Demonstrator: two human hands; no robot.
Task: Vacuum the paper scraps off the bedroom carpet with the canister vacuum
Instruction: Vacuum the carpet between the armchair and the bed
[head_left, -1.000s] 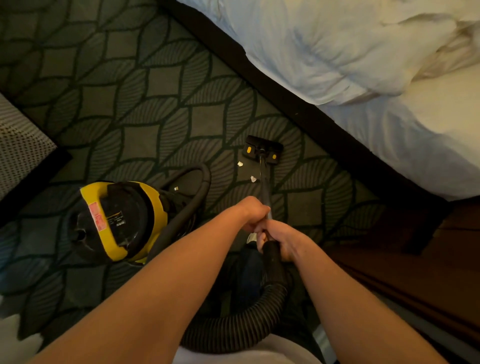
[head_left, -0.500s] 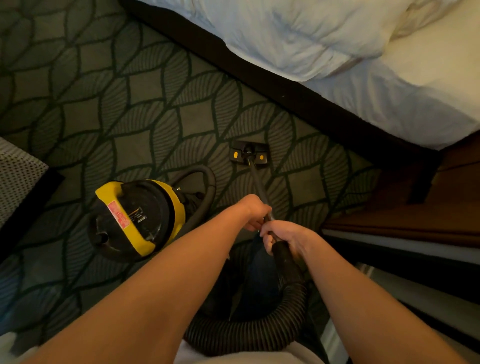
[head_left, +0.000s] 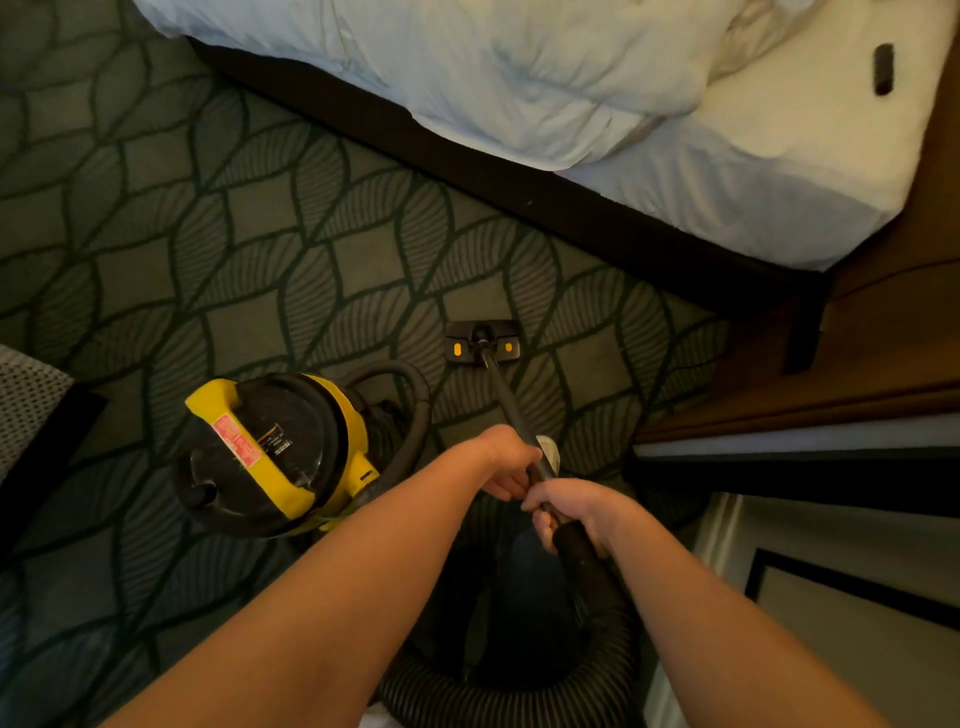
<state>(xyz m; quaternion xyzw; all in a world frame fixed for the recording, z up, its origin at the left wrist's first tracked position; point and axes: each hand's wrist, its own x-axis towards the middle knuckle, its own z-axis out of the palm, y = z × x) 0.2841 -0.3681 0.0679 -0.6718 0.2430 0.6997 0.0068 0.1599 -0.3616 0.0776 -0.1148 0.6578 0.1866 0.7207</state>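
Below, on the leaf-patterned carpet (head_left: 208, 234) beside the bed (head_left: 571, 78), the yellow canister vacuum (head_left: 270, 452) sits left of two outstretched bare arms, the left hand (head_left: 506, 460) and right hand (head_left: 571, 512) both curled tight around the dark wand (head_left: 506, 397), whose floor head (head_left: 483, 341) rests flat ahead where white scraps lay a second earlier.

Where the wand (head_left: 506, 400) is gripped by the left hand (head_left: 506, 460) and the right hand (head_left: 569, 512), it is hidden by the fingers. The ribbed hose (head_left: 597, 670) is cut off by the lower edge, as are both forearms. The print on the red label (head_left: 236, 440) of the canister (head_left: 270, 452) is too small to be read. The bed (head_left: 571, 78) is cropped at the top and right, and a small dark object (head_left: 883, 67) on it cannot be identified.
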